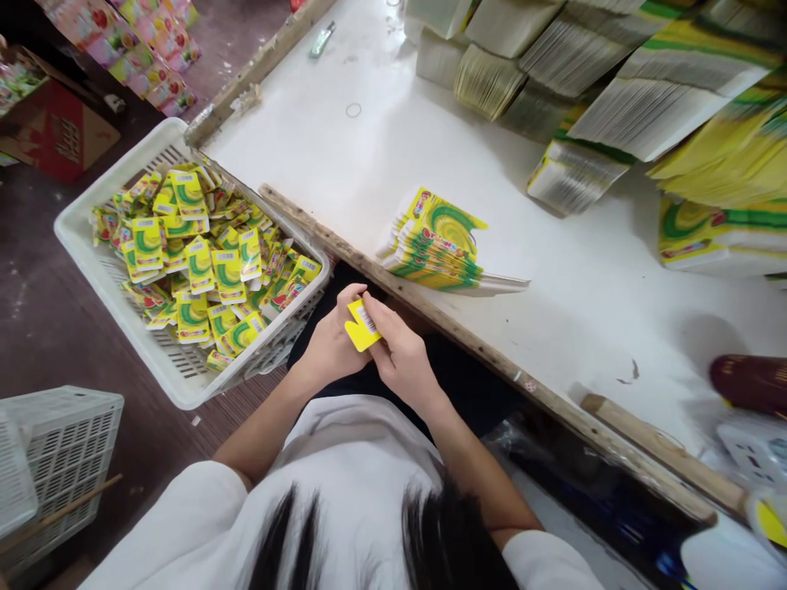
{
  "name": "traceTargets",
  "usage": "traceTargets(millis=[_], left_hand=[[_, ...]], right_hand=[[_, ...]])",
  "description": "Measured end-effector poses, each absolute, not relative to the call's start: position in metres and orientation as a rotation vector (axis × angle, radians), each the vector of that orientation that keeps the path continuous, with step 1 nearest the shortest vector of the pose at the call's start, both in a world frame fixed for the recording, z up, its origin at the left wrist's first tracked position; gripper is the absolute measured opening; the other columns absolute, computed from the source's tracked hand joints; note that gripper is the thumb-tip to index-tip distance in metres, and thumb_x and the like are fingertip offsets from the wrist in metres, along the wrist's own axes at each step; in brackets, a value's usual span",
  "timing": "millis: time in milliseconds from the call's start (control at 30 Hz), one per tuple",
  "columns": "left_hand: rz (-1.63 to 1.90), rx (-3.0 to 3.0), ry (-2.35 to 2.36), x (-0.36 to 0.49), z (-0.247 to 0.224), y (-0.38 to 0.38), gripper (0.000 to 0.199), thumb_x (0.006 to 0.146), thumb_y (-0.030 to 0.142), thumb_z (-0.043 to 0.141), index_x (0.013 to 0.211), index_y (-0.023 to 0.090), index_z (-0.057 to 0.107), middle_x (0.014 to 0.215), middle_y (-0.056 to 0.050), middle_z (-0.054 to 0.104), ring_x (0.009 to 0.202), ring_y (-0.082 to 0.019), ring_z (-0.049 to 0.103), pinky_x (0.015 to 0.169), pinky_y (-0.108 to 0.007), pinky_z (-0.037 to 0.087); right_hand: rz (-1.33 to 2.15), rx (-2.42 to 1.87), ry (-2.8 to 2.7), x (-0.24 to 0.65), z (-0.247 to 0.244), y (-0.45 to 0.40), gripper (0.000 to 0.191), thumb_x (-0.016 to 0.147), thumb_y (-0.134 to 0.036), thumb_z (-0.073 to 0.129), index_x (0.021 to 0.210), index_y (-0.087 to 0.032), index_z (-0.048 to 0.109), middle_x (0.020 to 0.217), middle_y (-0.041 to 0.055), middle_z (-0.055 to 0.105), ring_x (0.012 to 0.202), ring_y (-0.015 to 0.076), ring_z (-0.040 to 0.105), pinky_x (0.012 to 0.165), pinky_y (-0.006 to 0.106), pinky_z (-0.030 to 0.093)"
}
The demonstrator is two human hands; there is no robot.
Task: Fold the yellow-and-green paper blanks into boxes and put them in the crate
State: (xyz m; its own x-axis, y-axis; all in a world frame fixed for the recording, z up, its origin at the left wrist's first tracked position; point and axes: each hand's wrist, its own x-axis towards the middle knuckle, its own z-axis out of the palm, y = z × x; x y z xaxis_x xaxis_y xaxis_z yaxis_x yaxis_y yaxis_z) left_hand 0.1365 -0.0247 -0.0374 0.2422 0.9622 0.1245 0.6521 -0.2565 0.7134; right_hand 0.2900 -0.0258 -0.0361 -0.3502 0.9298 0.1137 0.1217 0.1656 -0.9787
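Black hair (448,541) hangs at the near edge, over a white shirt (353,467). Beyond it, both hands meet just short of the table. Left hand (337,344): half closed, fingers curled against one side of a yellow card (357,338). Right hand (406,352): partly closed, thumb and fingers pinching the same card by its barcode end. Card is folded, clear of the table, between the two hands.

Table (369,156): white top, scuffed and marked, bordered by a worn wooden strip (301,217) with dark spots. Just inside the strip, beyond the hands, lies a fanned stack (439,246) of yellow-green cards. Farther off: a thin ring (352,110) and a small green sachet (323,39). Far right: bundles (664,90) of similar cards, packed close. Near right: dark red cylinder (747,381), socket strip (756,447), wooden bar (664,451).

Left of the hands, just beside the table: white basket (126,321), heaped with small yellow-green packets (200,266). Floor (37,303) dark, littered with pale specks. Near left, a white slatted crate (74,442) with a stick (67,512) across it. Far left, a red-and-brown carton (61,135) and pink printed sheets (147,49).
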Motion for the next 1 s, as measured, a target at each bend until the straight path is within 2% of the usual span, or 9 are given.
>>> traceTargets(millis=[133, 233, 333, 467, 633, 700, 833, 933, 1000], left_hand=[[0.791, 2.022, 1.644, 0.133, -0.030, -0.025, 0.072, 0.068, 0.019, 0.071, 0.132, 0.021, 0.036, 0.125, -0.013, 0.055, 0.111, -0.028, 0.061, 0.093, -0.044, 0.050], [0.792, 2.035, 1.627, 0.126, -0.019, -0.028, 0.056, 0.072, 0.020, 0.072, 0.123, 0.022, 0.048, 0.114, -0.009, 0.063, 0.106, -0.027, 0.064, 0.092, -0.042, 0.051], [0.796, 1.989, 1.567, 0.118, -0.011, -0.031, 0.053, 0.072, 0.025, 0.076, 0.120, 0.022, 0.054, 0.108, -0.007, 0.067, 0.098, -0.024, 0.067, 0.086, -0.037, 0.054], [0.759, 1.962, 1.467, 0.111, -0.004, -0.028, 0.058, 0.067, 0.026, 0.081, 0.120, 0.022, 0.058, 0.110, -0.006, 0.070, 0.098, -0.025, 0.068, 0.086, -0.037, 0.054], [0.767, 2.066, 1.432, 0.117, -0.002, -0.021, 0.057, 0.069, 0.026, 0.080, 0.122, 0.026, 0.058, 0.109, -0.008, 0.068, 0.101, -0.031, 0.066, 0.088, -0.045, 0.053], [0.792, 2.041, 1.436, 0.116, -0.004, -0.020, 0.057, 0.070, 0.027, 0.079, 0.123, 0.027, 0.057, 0.109, -0.008, 0.067, 0.101, -0.032, 0.065, 0.088, -0.047, 0.053], [0.843, 1.982, 1.782, 0.087, -0.009, -0.017, 0.058, 0.073, 0.033, 0.079, 0.125, 0.024, 0.056, 0.116, -0.009, 0.064, 0.109, -0.035, 0.062, 0.096, -0.052, 0.049], [0.896, 1.896, 2.328, 0.055, -0.013, -0.012, 0.085, 0.069, 0.042, 0.084, 0.140, 0.019, 0.042, 0.139, -0.019, 0.051, 0.132, -0.043, 0.046, 0.111, -0.063, 0.034], [0.910, 1.849, 2.417, 0.044, -0.017, -0.011, 0.096, 0.068, 0.045, 0.085, 0.146, 0.018, 0.034, 0.146, -0.021, 0.044, 0.139, -0.044, 0.039, 0.114, -0.064, 0.030]], right_hand=[[1.053, -1.106, -1.546, 0.294, -0.037, -0.022, 0.046, 0.097, -0.018, 0.045, 0.139, -0.033, 0.059, 0.144, 0.0031, 0.061, 0.131, 0.0216, 0.059, 0.113, 0.042, 0.047], [0.959, -1.122, -1.644, 0.301, -0.037, -0.019, 0.045, 0.097, -0.023, 0.052, 0.140, -0.034, 0.058, 0.154, 0.0033, 0.049, 0.140, 0.0241, 0.051, 0.115, 0.044, 0.045], [0.988, -1.076, -1.812, 0.312, -0.035, -0.016, 0.036, 0.096, -0.025, 0.056, 0.130, -0.035, 0.066, 0.159, 0.0027, 0.042, 0.139, 0.0246, 0.052, 0.112, 0.043, 0.048], [1.110, -0.974, -1.931, 0.331, -0.027, -0.007, 0.029, 0.091, -0.024, 0.064, 0.117, -0.032, 0.074, 0.152, 0.0064, 0.051, 0.137, 0.0264, 0.054, 0.111, 0.046, 0.048], [1.134, -1.057, -1.804, 0.326, -0.021, -0.004, 0.022, 0.081, -0.020, 0.075, 0.102, -0.026, 0.077, 0.139, 0.0107, 0.062, 0.131, 0.0288, 0.059, 0.110, 0.049, 0.047], [1.127, -1.084, -1.722, 0.318, -0.021, -0.007, 0.027, 0.082, -0.020, 0.073, 0.108, -0.026, 0.073, 0.142, 0.0106, 0.060, 0.133, 0.0286, 0.056, 0.112, 0.049, 0.045], [1.030, -1.100, -1.648, 0.320, -0.018, 0.004, 0.057, 0.086, -0.031, 0.072, 0.139, -0.027, 0.052, 0.144, 0.0113, 0.057, 0.126, 0.0274, 0.061, 0.108, 0.045, 0.050], [0.571, -1.369, -1.584, 0.342, -0.017, 0.031, 0.050, 0.090, -0.035, 0.066, 0.137, -0.025, 0.053, 0.132, 0.0116, 0.063, 0.119, 0.0289, 0.062, 0.105, 0.049, 0.049], [0.361, -1.556, -1.627, 0.357, -0.021, 0.051, 0.044, 0.090, -0.034, 0.065, 0.132, -0.024, 0.057, 0.122, 0.0121, 0.067, 0.116, 0.0316, 0.060, 0.103, 0.053, 0.047]])
